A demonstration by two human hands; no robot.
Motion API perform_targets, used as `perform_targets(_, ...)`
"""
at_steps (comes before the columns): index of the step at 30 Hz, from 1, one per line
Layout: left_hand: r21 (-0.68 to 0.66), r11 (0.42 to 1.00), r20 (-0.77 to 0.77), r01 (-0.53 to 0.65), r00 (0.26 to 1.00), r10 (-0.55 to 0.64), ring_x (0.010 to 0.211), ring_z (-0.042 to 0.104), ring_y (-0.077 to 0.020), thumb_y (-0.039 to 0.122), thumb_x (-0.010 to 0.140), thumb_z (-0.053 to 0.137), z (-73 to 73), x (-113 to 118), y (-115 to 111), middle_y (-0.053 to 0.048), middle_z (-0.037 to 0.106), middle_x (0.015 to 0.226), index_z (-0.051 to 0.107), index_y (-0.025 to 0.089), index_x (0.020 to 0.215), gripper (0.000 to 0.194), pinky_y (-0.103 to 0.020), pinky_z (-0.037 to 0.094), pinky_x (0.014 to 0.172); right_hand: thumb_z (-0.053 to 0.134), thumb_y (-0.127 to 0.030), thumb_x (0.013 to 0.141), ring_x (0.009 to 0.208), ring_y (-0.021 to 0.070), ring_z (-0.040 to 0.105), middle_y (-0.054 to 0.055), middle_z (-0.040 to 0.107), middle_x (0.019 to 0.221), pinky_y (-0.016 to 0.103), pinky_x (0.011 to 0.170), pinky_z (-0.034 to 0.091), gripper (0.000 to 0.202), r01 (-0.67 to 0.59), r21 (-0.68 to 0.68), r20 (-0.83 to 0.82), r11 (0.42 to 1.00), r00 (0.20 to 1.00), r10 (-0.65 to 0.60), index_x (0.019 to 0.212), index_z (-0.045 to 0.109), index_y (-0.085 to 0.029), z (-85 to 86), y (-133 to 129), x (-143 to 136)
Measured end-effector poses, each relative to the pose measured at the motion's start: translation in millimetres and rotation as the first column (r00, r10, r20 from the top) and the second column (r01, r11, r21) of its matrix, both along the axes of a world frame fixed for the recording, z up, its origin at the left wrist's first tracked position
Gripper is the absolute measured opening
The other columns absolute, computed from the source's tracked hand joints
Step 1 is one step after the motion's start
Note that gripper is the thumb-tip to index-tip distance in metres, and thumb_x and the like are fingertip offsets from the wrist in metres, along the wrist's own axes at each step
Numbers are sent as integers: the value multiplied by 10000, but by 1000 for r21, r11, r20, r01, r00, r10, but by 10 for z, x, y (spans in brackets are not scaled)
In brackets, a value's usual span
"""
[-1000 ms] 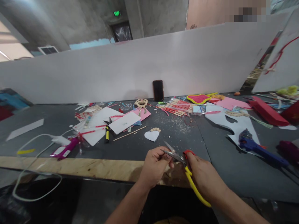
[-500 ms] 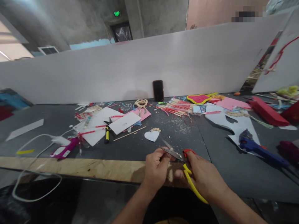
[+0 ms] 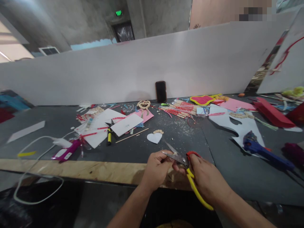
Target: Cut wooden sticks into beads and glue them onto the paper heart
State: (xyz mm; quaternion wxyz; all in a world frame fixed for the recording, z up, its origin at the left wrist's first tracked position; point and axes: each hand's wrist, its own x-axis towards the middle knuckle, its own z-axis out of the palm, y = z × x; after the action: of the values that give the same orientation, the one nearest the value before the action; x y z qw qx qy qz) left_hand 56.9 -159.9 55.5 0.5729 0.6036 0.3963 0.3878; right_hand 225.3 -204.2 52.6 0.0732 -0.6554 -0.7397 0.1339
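Observation:
My right hand (image 3: 209,177) is wrapped round the red and yellow handles of a pair of scissors (image 3: 177,157), whose blades are parted and point up and left. The fingers of my left hand (image 3: 156,167) are pinched together beside the blades, on something too small to make out. Just beyond the blades, a white paper heart (image 3: 154,138) lies on the dark table, with a short row of pale beads (image 3: 158,131) along its upper right edge.
A yellow-handled cutter (image 3: 109,136), a thin stick (image 3: 131,135) and white cards (image 3: 127,124) lie left of the heart. A purple glue gun (image 3: 67,152) with a white cable is further left, a blue one (image 3: 268,153) at right. A phone (image 3: 161,91) leans on the white partition (image 3: 106,76).
The fingers of my right hand have drawn in closer to my left fingertips under the scissors. The scissor blades look slightly wider apart. Objects on the table have not moved.

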Motion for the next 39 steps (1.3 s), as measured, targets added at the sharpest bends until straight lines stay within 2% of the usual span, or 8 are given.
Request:
perform_targets(7, 121, 985, -158, -125, 977, 143, 518, 472, -99, 267, 827, 456, -82, 53, 18, -5, 549, 538, 555, 143, 550, 320, -192, 328, 501, 404, -189, 771, 812, 244, 611, 128, 650, 902, 300, 663, 361, 299, 30, -126, 32, 992, 999, -26, 1064, 445, -147, 40, 66, -12)
perform_targets(12, 212, 959, -140, -188, 965, 220, 475, 438, -90, 307, 848, 425, -65, 88, 60, 29, 475, 491, 493, 157, 558, 334, -193, 318, 484, 416, -237, 799, 738, 225, 624, 108, 670, 828, 263, 571, 321, 191, 4, -161, 9, 987, 1000, -3, 953, 504, -167, 62, 105, -26)
perform_targets(17, 161, 970, -109, -181, 974, 200, 496, 474, -95, 313, 842, 447, -53, 82, 133, 21, 516, 507, 539, 148, 619, 292, -194, 347, 512, 357, -378, 861, 719, 185, 620, 87, 668, 815, 247, 575, 335, 259, -35, -143, -45, 989, 999, 28, 906, 528, -188, 150, 145, -15)
perform_targets(21, 2, 980, 22, -199, 980, 199, 485, 473, -85, 326, 819, 504, -164, 82, 165, 15, 575, 586, 566, 148, 781, 192, -186, 337, 486, 341, -447, 862, 727, 224, 621, 102, 663, 823, 275, 566, 344, 345, 17, -14, 1, 1000, 1000, -17, 983, 502, -167, 102, 139, 23)
perform_targets(24, -46, 982, 94, -182, 978, 186, 463, 451, -73, 348, 805, 532, -214, 87, 160, 4, 593, 609, 568, 145, 794, 207, -178, 309, 454, 350, -433, 857, 755, 232, 617, 110, 654, 870, 287, 580, 362, 343, 7, 44, 41, 999, 999, -9, 1022, 478, -160, 47, 114, 45)
perform_targets(31, -159, 980, 175, -123, 973, 151, 364, 316, -38, 396, 766, 574, -214, 108, 112, 6, 577, 510, 570, 126, 758, 269, -166, 224, 380, 506, -447, 738, 866, 247, 577, 144, 602, 956, 333, 692, 419, 387, -9, 99, -47, 995, 999, 14, 988, 460, -155, 24, 88, 58)
perform_targets(36, -65, 994, 108, -84, 990, 90, 379, 327, -45, 409, 776, 558, -147, 78, 76, 1, 566, 505, 574, 129, 666, 302, -178, 236, 392, 545, -444, 701, 981, 265, 537, 154, 576, 1009, 353, 754, 428, 456, -39, 115, -114, 993, 992, 53, 1032, 434, -150, -25, 42, 43)
perform_targets(39, 22, 998, 12, -61, 998, 61, 419, 379, -61, 365, 803, 529, -74, 60, 49, -7, 571, 531, 577, 128, 614, 307, -183, 278, 429, 504, -366, 744, 942, 261, 562, 154, 594, 989, 348, 732, 423, 373, 0, 63, -83, 998, 997, 5, 1035, 437, -143, -42, 20, 8)
